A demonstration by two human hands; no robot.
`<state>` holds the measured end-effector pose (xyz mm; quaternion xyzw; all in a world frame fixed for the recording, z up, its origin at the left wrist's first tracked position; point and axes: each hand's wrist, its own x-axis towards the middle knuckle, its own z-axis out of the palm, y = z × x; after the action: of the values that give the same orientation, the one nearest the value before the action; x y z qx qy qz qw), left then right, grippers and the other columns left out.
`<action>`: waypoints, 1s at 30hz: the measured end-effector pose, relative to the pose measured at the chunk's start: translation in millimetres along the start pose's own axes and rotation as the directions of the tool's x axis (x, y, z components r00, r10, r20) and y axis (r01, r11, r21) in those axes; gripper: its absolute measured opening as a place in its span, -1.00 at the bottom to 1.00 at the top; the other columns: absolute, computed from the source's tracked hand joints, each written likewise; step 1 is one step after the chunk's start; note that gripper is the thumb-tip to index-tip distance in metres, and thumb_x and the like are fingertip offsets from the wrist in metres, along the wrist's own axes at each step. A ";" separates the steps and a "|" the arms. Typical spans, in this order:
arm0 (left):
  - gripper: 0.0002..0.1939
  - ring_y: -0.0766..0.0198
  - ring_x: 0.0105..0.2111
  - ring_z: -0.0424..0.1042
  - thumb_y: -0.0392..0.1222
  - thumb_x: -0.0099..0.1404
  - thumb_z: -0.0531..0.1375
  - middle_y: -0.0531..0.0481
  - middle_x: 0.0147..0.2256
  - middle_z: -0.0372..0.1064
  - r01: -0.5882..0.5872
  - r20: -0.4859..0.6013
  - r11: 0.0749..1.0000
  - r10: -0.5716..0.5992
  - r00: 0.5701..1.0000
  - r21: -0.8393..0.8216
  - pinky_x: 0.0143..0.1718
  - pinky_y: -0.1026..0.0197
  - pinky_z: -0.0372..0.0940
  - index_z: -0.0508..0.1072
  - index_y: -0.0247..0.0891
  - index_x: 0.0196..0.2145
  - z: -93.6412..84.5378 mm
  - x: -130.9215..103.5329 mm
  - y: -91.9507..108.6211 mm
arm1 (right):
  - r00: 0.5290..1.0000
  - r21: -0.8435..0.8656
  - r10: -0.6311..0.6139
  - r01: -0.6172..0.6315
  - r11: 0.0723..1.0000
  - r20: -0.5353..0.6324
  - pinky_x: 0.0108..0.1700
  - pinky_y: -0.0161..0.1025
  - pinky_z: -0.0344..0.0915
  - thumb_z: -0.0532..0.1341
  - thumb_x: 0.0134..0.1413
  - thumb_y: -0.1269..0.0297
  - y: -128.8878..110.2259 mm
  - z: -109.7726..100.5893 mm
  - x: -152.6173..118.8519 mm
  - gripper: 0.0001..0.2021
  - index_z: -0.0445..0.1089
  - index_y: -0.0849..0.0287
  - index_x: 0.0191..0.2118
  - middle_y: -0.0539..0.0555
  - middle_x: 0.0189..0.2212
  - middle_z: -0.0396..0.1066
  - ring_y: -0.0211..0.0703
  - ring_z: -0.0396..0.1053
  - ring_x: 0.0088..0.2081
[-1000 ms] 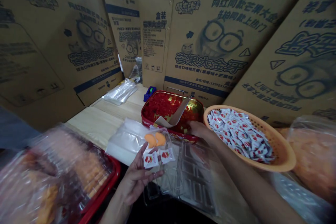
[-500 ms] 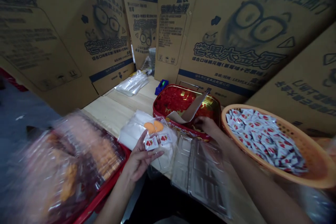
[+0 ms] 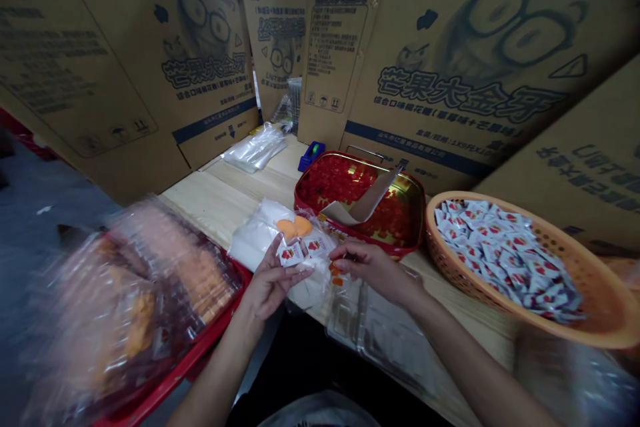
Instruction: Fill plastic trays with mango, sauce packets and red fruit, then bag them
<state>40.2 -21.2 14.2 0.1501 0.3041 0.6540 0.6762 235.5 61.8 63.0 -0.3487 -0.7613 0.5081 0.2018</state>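
Observation:
My left hand [image 3: 270, 287] grips the near left edge of a clear plastic tray [image 3: 323, 273], its fingers spread around it. In this tray lie two smooth orange pieces [image 3: 295, 227] and two small white sachets [image 3: 291, 253] with red print. At the tray's right side my right hand [image 3: 367, 270] is closed, fingertips pinched over small glossy orange-red pieces [image 3: 337, 277]. Some of those pieces show below the fingers; whether they touch the tray I cannot tell. Behind the right hand stands a red tin [image 3: 400, 250] of small red pieces, with a bent card [image 3: 367, 203] in it.
An orange basket [image 3: 505, 310] of white sachets stands right. At left, a red tray [image 3: 200, 353] carries plastic-wrapped orange packs [image 3: 200, 293]. Clear trays [image 3: 385, 333] lie near the front edge. Plastic bags [image 3: 257, 147], a blue tape dispenser [image 3: 311, 155] and cardboard boxes [image 3: 450, 80] are behind.
My right hand has come out of the red tin and moved left to the clear tray, now with small orange-red pieces in its fingers. My left hand keeps its grip. The view has shifted slightly.

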 end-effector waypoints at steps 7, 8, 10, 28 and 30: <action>-0.17 0.07 -0.08 0.38 -0.59 -0.02 0.17 -0.04 0.08 0.18 -0.012 0.018 1.000 0.013 1.000 -0.014 0.05 -0.14 0.18 0.05 -0.03 0.14 -4.7 -1.3 0.3 | 0.998 -0.009 -0.031 0.031 0.999 -0.056 -0.33 -0.30 0.22 0.20 -0.10 0.24 -2.6 4.4 4.8 -0.86 0.37 0.19 -0.39 0.01 -0.42 0.37 -0.24 0.29 -0.37; -0.18 0.07 -0.09 0.38 -0.59 -0.02 0.18 -0.03 0.09 0.16 -0.015 0.021 1.000 0.016 1.000 -0.018 0.05 -0.14 0.18 0.07 -0.02 0.13 -5.1 -1.1 0.1 | 0.998 -0.003 -0.028 0.028 1.000 -0.058 -0.35 -0.31 0.22 0.21 -0.12 0.25 -4.6 5.0 5.0 -0.86 0.36 0.19 -0.41 0.00 -0.44 0.35 -0.25 0.27 -0.39; -0.18 0.08 -0.10 0.39 -0.60 -0.03 0.18 -0.02 0.12 0.12 -0.017 0.020 1.000 0.017 1.000 -0.019 0.05 -0.16 0.18 0.09 -0.01 0.11 -5.2 -0.7 -0.1 | 0.999 0.002 -0.020 0.021 1.000 -0.048 -0.38 -0.32 0.20 0.23 -0.15 0.25 -7.8 6.0 5.5 -0.86 0.34 0.19 -0.42 -0.02 -0.46 0.32 -0.27 0.24 -0.43; -0.18 0.21 -0.19 0.43 -0.57 -0.03 0.15 -0.05 -0.06 0.36 -0.024 -0.035 0.995 0.020 0.999 -0.095 -0.21 0.23 0.31 0.06 -0.06 0.15 -2.4 7.6 -6.2 | 0.994 0.053 -0.083 0.080 0.995 0.064 -0.33 -0.31 0.19 0.14 -0.02 0.37 -22.9 56.9 22.6 -0.87 0.45 0.16 -0.40 -0.01 -0.48 0.33 -0.26 0.27 -0.37; -0.18 0.20 -0.13 0.40 -0.58 -0.04 0.15 -0.04 -0.05 0.36 -0.043 -0.019 0.992 0.041 0.999 -0.118 -0.13 0.20 0.28 0.07 -0.07 0.14 -3.4 8.0 -6.4 | 0.996 0.074 -0.080 0.077 0.994 0.039 -0.30 -0.30 0.20 0.14 -0.02 0.37 -23.3 55.6 23.8 -0.86 0.45 0.17 -0.38 -0.01 -0.46 0.37 -0.26 0.28 -0.37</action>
<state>42.9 -14.8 6.1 0.1108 0.2673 0.6861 0.6675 175.0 38.5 60.9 -0.3003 -0.7594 0.5344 0.2181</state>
